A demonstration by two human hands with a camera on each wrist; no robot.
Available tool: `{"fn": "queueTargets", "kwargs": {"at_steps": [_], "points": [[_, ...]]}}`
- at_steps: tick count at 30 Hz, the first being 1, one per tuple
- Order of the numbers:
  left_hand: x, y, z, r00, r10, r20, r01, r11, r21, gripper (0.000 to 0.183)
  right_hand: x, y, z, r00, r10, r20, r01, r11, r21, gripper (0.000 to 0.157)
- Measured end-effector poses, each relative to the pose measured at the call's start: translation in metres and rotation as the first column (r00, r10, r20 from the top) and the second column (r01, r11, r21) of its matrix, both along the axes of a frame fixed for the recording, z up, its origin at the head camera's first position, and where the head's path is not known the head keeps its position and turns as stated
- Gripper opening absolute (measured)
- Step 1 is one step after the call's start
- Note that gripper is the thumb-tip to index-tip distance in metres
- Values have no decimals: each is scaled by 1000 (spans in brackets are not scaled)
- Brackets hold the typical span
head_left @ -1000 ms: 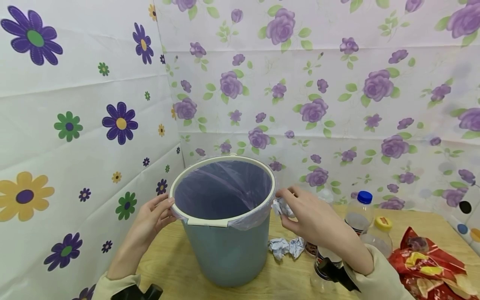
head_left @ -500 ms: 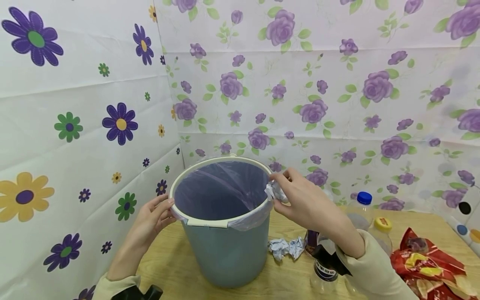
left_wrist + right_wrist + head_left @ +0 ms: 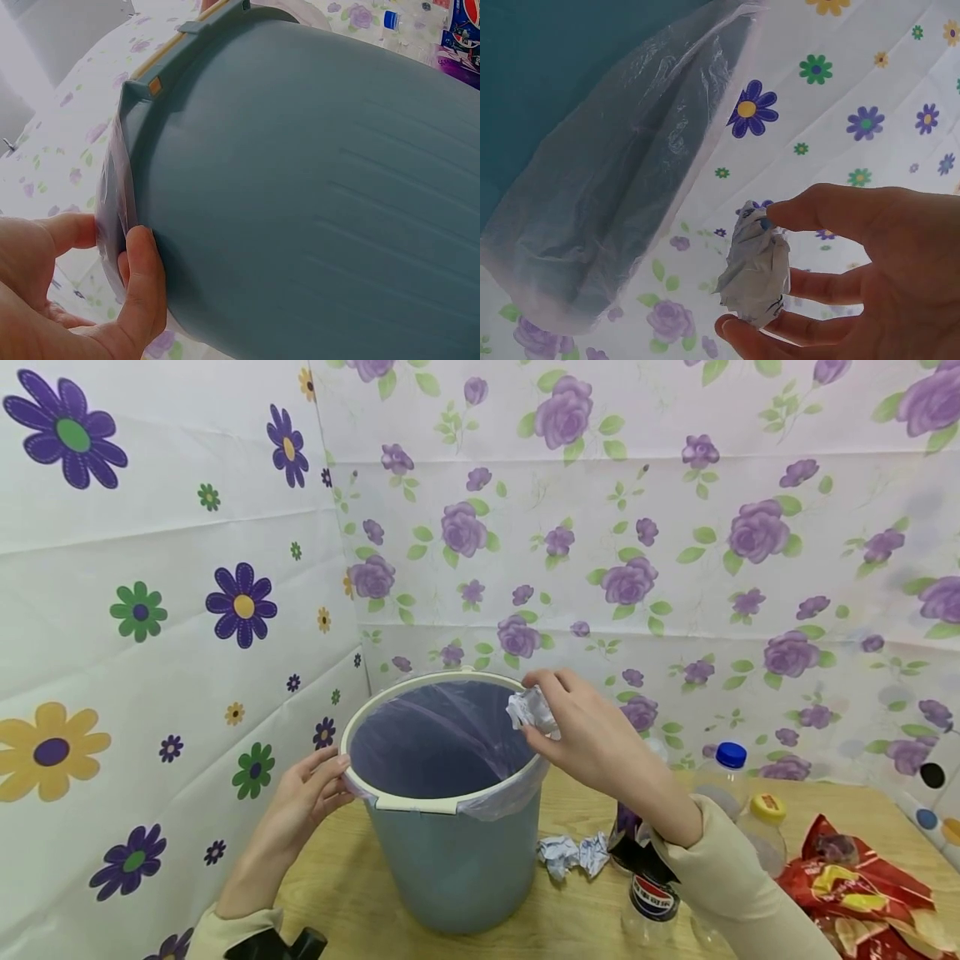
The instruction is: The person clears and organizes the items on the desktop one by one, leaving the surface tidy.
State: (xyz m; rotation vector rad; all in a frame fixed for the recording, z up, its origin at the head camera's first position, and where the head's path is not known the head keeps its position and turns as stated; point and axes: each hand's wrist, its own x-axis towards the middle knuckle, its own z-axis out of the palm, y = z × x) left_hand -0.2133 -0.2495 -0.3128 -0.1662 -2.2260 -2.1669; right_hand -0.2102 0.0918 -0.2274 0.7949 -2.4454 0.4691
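A blue-grey trash bin (image 3: 457,868) with a cream rim stands on the wooden table, lined with a thin clear plastic bag (image 3: 495,802) folded over its edge. My left hand (image 3: 303,793) grips the bin's left rim; in the left wrist view its thumb and fingers (image 3: 142,285) pinch the rim and liner from both sides. Over the right part of the bin's mouth, my right hand (image 3: 585,731) holds a crumpled paper ball (image 3: 531,710). The right wrist view has that white paper (image 3: 756,270) between thumb and fingertips, beside the bag's edge.
Two more crumpled papers (image 3: 573,856) lie right of the bin. Farther right are plastic bottles, including one with a blue cap (image 3: 730,756), one with a yellow cap (image 3: 767,807) and a labelled one (image 3: 652,897). Red snack bags (image 3: 862,885) lie at the right. Flowered sheets (image 3: 645,510) hang behind.
My right hand has moved left and up with the paper ball, from beside the bin to over its rim. The left hand has stayed on the rim.
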Motion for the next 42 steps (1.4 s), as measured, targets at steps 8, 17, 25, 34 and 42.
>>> {"fn": "queueTargets", "kwargs": {"at_steps": [8, 17, 25, 34, 42], "points": [[-1, 0, -1, 1000, 4, 12, -5, 1000, 4, 66, -10, -12, 8, 999, 22, -38, -21, 1000, 12, 42], [-1, -1, -1, 1000, -2, 1, 2, 1000, 4, 65, -18, -25, 14, 995, 76, -57, -76, 997, -1, 41], [-1, -1, -2, 1000, -24, -11, 24, 1000, 16, 65, -19, -25, 10, 997, 71, 27, -71, 997, 2, 44], [-1, -1, -3, 1000, -22, -15, 23, 1000, 16, 64, -5, -5, -14, 999, 10, -32, -14, 993, -120, 35], [-1, -1, -3, 1000, -15, -23, 15, 1000, 2, 62, -1, 7, -45, 992, -101, -70, 81, 965, -250, 30]]}}
